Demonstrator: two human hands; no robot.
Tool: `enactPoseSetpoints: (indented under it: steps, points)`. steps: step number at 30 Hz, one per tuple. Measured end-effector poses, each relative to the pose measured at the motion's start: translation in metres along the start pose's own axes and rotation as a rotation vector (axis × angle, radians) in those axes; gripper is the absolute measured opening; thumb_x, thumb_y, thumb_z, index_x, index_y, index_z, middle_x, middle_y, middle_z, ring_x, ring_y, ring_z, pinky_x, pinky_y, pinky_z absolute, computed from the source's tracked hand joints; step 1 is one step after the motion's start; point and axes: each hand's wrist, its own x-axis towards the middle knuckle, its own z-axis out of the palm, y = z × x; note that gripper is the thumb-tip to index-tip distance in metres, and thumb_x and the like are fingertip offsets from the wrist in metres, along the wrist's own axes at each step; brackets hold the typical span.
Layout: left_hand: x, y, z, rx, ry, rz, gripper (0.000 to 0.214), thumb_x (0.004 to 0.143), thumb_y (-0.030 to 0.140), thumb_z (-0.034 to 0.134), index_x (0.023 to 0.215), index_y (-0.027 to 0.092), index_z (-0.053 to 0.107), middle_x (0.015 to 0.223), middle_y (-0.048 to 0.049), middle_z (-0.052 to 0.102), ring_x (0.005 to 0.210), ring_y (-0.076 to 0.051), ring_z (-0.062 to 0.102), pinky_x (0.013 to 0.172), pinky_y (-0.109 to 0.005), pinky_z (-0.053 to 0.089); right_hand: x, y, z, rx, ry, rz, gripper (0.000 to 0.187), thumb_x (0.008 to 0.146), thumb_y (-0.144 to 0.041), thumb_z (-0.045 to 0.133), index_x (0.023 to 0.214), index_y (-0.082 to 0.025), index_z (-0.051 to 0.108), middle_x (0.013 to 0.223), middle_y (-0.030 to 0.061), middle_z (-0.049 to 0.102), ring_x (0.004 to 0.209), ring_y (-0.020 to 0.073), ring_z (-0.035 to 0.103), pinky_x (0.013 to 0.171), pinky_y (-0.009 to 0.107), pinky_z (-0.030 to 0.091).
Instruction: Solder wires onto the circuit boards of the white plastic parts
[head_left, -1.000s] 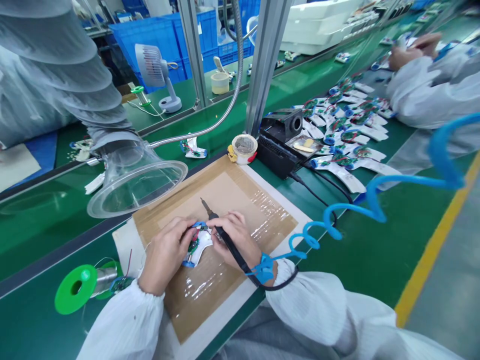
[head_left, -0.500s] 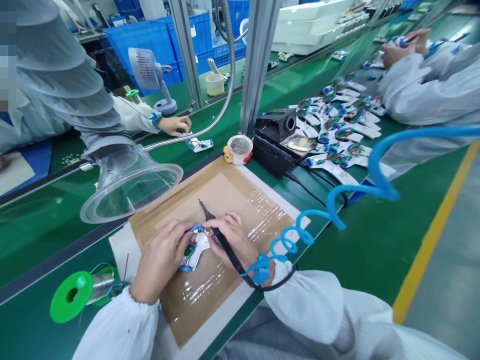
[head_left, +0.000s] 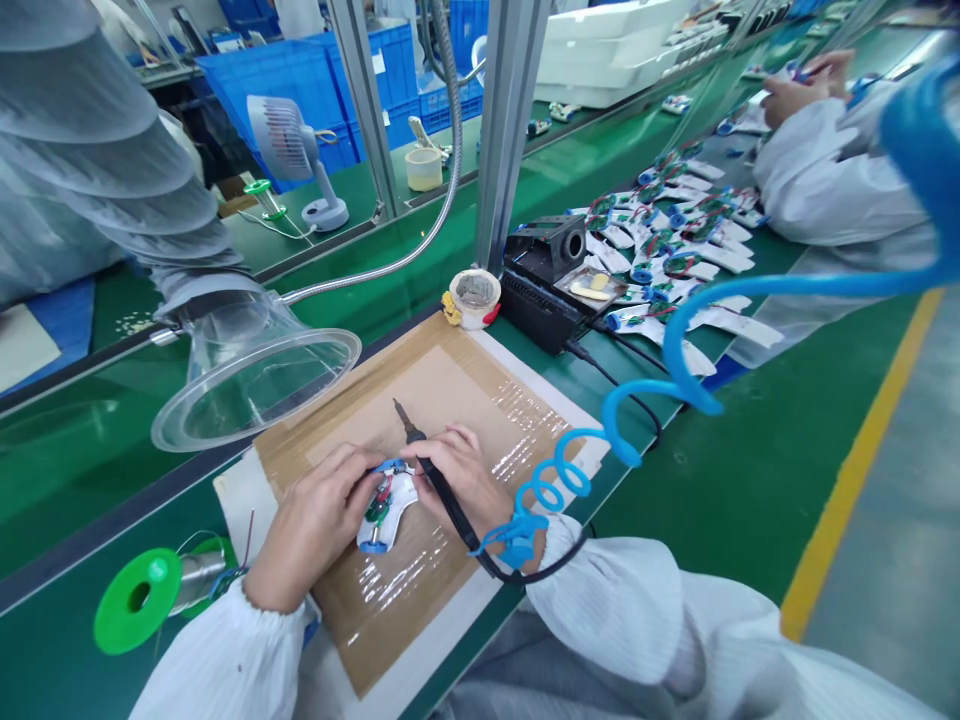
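A white plastic housing (head_left: 399, 497) with a green circuit board, red wires and blue ends lies over the taped cardboard mat (head_left: 450, 375). My left hand (head_left: 319, 515) grips it along its left side, fingertips at the blue upper end. My right hand (head_left: 461, 480) holds a black soldering iron (head_left: 444, 492) between thumb and fingers, its tip pointing up and away to the left, clear of the housing. The right fingertips also reach the housing's upper right edge. A blue band (head_left: 521, 540) with a coiled blue cord circles my right wrist.
A green solder spool (head_left: 139, 600) stands at left. A clear fume hood (head_left: 259, 390) hangs over the mat's left edge. Behind are a tape roll (head_left: 476, 297) and a black iron stand (head_left: 551, 255). Several similar housings (head_left: 667, 260) lie to the right, near a co-worker's hands (head_left: 806, 90).
The view has shifted slightly. Across the bench, another person's hand and the housing beside it have gone from view. The blue cord has swung; my hands keep nearly the same hold.
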Motion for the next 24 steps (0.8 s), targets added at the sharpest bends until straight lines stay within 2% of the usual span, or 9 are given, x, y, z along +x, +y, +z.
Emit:
enactPoseSetpoints:
  steps: [5, 12, 19, 24]
  points:
    - [0.001, -0.004, -0.003, -0.026, -0.056, 0.023, 0.024, 0.103, 0.038, 0.046, 0.1, 0.028, 0.068, 0.091, -0.0005, 0.07, 0.084, -0.018, 0.069, 0.073, -0.027, 0.051, 0.001, 0.0, -0.001, 0.005, -0.012, -0.015, 0.039, 0.086, -0.011, 0.058, 0.123, -0.024, 0.055, 0.094, 0.0006, 0.075, 0.096, 0.0212, 0.065, 0.111, 0.046, 0.034]
    - [-0.003, -0.005, 0.001, -0.073, -0.094, -0.019, 0.025, 0.103, 0.039, 0.043, 0.105, 0.026, 0.064, 0.102, -0.0026, 0.07, 0.095, -0.019, 0.069, 0.08, -0.03, 0.052, 0.003, -0.004, -0.005, 0.024, 0.015, -0.019, 0.044, 0.087, -0.018, 0.065, 0.129, -0.027, 0.054, 0.099, 0.0014, 0.073, 0.098, 0.0226, 0.065, 0.11, 0.047, 0.036]
    - [-0.008, 0.003, 0.002, -0.103, -0.053, -0.078, 0.023, 0.102, 0.032, 0.045, 0.108, 0.026, 0.066, 0.099, -0.0032, 0.069, 0.093, -0.018, 0.069, 0.081, -0.03, 0.053, 0.007, -0.009, 0.002, 0.026, -0.039, -0.059, 0.04, 0.095, -0.017, 0.059, 0.134, -0.025, 0.052, 0.111, 0.0073, 0.072, 0.098, 0.0241, 0.067, 0.091, 0.04, 0.049]
    - [-0.014, 0.007, 0.012, -0.068, -0.017, -0.116, 0.023, 0.103, 0.031, 0.045, 0.111, 0.024, 0.065, 0.108, -0.0039, 0.07, 0.097, -0.018, 0.069, 0.086, -0.031, 0.053, 0.01, -0.012, 0.006, 0.021, -0.044, -0.08, 0.034, 0.1, -0.017, 0.053, 0.133, -0.024, 0.053, 0.113, 0.0079, 0.073, 0.102, 0.0238, 0.068, 0.092, 0.041, 0.052]
